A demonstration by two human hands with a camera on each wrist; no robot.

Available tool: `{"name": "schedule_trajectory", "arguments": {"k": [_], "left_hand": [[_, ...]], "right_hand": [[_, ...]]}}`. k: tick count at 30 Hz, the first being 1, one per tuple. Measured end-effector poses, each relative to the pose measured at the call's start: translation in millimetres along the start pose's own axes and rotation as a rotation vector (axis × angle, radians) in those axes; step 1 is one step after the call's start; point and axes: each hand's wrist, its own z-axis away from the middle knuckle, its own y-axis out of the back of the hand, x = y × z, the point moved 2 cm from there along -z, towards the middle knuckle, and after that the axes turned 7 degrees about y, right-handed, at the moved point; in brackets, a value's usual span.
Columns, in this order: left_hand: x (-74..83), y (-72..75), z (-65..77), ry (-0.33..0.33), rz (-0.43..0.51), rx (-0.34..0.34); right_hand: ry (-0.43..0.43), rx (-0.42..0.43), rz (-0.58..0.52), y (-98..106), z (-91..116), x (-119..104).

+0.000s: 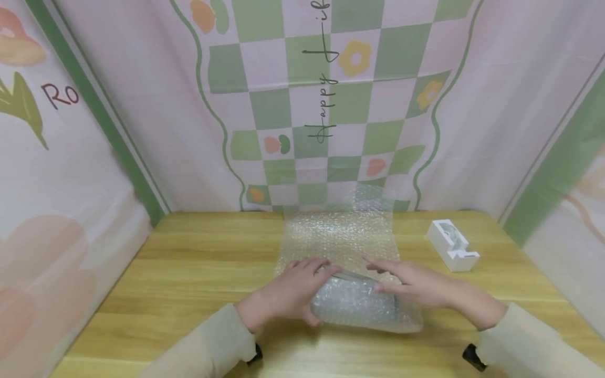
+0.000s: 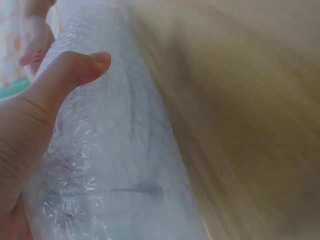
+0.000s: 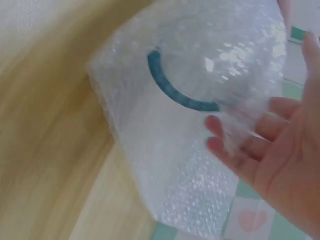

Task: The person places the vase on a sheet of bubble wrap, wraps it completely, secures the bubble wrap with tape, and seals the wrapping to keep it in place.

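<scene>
A bundle in clear bubble wrap (image 1: 352, 304) lies on the table in front of me. My left hand (image 1: 298, 286) grips its left end, with the thumb (image 2: 75, 70) across the wrap in the left wrist view. My right hand (image 1: 423, 283) is at the right end, and its fingers lie loosely against a wrap edge in the right wrist view. Through the layers a dark teal curved strip (image 3: 175, 95) shows; what the wrapped thing is stays unclear. From the bundle, a flat length of bubble wrap (image 1: 337, 233) runs to the table's back edge and up the cloth.
A white tape dispenser (image 1: 451, 249) with a roll in it stands at the back right of the wooden table (image 1: 203, 273). A printed cloth (image 1: 264, 110) with green checks hangs behind the back edge. More cloth (image 1: 90, 210) hangs at the sides.
</scene>
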Motion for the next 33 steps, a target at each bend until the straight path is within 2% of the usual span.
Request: {"name": "schedule_trajectory", "arguments": {"k": [4, 8, 11, 14, 21, 33], "left_hand": [[-0.9, 1.9, -2.1, 0.004, 0.012, -0.026], [-2.1, 3.2, -3.3, 0.013, 0.023, -0.039], [-2.8, 4.2, -5.4, 0.016, 0.029, -0.05], [-4.3, 4.2, -8.7, 0.023, 0.025, -0.063], [-8.4, 2.8, -14.1, 0.034, 0.036, -0.069], [-9.4, 8.1, -18.6, 0.014, 0.048, -0.095]], "right_hand": [[0.027, 0.154, 0.052, 8.1, 6.2, -4.0], [0.108, 0.272, 0.226, 7.4, 6.0, -8.4], [0.191, 0.311, 0.356, 0.9, 4.5, -12.8], [0.21, 0.296, 0.434, -10.9, 3.6, -17.3], [0.133, 0.164, 0.493, -38.9, 0.8, -18.5], [0.088, 0.201, 0.492, -50.2, -7.1, -13.7]]}}
